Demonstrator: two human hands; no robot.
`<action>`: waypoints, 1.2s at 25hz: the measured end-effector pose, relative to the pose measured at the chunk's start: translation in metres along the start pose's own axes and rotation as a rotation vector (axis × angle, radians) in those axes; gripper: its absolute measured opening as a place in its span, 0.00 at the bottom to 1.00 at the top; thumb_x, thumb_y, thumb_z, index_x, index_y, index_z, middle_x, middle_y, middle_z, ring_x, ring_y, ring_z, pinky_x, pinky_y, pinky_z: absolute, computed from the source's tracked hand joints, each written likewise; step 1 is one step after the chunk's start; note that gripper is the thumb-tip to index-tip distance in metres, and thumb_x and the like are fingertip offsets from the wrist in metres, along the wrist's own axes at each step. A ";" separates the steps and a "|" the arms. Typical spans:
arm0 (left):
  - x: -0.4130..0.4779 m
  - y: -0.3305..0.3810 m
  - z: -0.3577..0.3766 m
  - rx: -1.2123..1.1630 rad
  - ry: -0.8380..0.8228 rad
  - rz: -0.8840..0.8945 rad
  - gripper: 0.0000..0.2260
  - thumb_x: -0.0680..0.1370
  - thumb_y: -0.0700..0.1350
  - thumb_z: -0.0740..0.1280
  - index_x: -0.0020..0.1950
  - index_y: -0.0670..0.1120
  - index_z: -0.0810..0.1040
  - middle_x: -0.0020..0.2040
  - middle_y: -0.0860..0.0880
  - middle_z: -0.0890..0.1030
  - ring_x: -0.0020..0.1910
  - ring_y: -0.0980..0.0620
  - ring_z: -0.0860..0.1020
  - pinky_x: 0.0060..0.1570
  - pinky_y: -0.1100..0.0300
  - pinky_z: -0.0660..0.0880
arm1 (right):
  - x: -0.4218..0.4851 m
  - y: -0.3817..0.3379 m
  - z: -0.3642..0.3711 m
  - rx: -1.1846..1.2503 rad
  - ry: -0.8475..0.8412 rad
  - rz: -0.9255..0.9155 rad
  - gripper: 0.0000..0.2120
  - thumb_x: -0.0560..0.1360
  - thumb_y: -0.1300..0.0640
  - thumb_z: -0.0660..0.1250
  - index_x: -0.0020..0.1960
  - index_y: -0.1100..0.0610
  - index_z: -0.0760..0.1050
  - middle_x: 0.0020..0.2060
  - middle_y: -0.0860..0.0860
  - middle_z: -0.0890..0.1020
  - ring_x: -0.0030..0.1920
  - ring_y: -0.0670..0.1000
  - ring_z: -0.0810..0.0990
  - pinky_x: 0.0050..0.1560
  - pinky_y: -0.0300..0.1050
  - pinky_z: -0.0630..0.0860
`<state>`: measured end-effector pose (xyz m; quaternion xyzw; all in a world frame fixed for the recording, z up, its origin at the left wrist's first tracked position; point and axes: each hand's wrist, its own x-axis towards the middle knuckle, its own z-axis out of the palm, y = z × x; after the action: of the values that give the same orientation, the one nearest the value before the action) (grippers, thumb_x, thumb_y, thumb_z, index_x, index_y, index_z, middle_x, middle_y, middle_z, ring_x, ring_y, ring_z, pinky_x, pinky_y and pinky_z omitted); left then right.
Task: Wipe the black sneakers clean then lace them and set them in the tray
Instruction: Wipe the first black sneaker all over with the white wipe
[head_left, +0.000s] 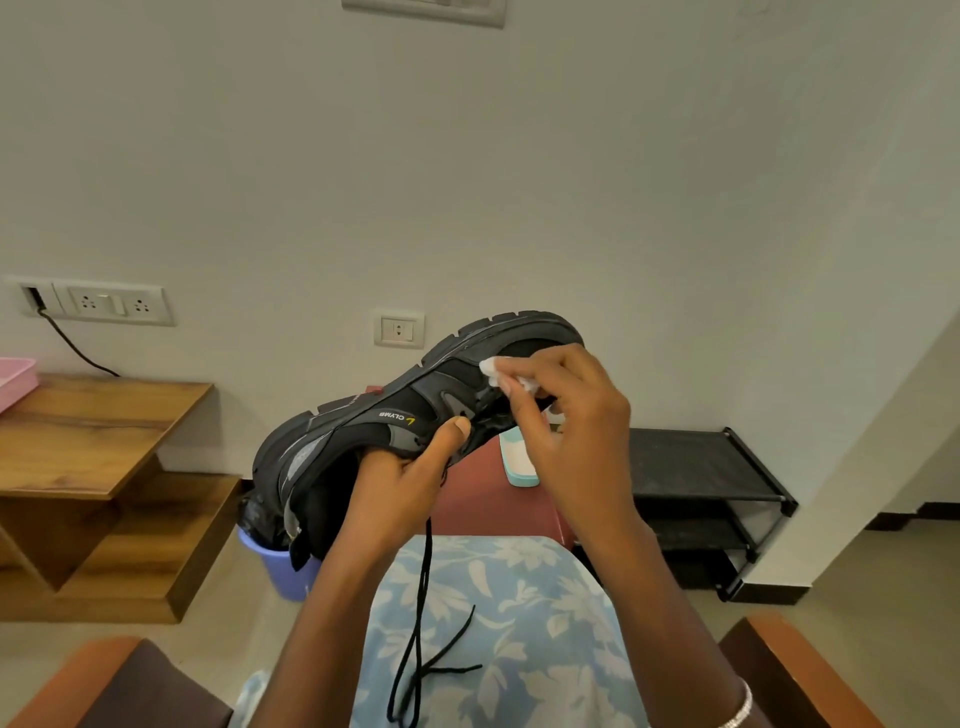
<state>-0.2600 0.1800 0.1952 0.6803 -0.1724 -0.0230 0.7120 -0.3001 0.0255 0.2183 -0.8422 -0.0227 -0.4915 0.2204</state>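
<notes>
Head view: black sneaker (363, 431) held above the lap, sole uppermost, long axis rising from heel at lower left to toe at upper right. Left hand (400, 483) grips the midsection. Right hand (566, 421) pinches a white wipe (488, 366) against the toe end. Pink tray (15, 376) far left, well apart.

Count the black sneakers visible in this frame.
1. The black sneaker is held up in mid-air, gripped by the left hand, while the right hand presses a white wipe to its toe end. A second sneaker may be hidden out of view.
</notes>
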 end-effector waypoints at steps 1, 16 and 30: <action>0.000 0.000 -0.001 -0.003 0.005 -0.011 0.07 0.78 0.46 0.70 0.53 0.45 0.83 0.45 0.48 0.86 0.42 0.58 0.81 0.38 0.74 0.74 | 0.002 0.004 -0.001 -0.020 0.002 -0.015 0.08 0.77 0.58 0.72 0.56 0.51 0.83 0.46 0.47 0.80 0.47 0.48 0.76 0.42 0.37 0.72; 0.005 0.007 0.004 -0.194 0.027 -0.147 0.07 0.78 0.48 0.69 0.55 0.51 0.82 0.47 0.51 0.86 0.48 0.54 0.84 0.49 0.60 0.78 | 0.009 0.012 0.000 -0.058 0.008 -0.057 0.06 0.75 0.58 0.74 0.52 0.53 0.85 0.44 0.47 0.83 0.48 0.49 0.75 0.46 0.35 0.69; 0.012 0.002 -0.010 -0.224 0.083 -0.190 0.06 0.76 0.52 0.71 0.51 0.54 0.82 0.47 0.50 0.87 0.52 0.48 0.84 0.59 0.45 0.78 | 0.002 0.010 0.003 0.087 0.056 0.014 0.05 0.75 0.59 0.74 0.51 0.56 0.84 0.45 0.48 0.84 0.45 0.46 0.79 0.42 0.33 0.75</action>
<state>-0.2461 0.1868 0.1998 0.6103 -0.0738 -0.0813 0.7845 -0.2941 0.0169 0.2156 -0.8180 -0.0320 -0.5118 0.2607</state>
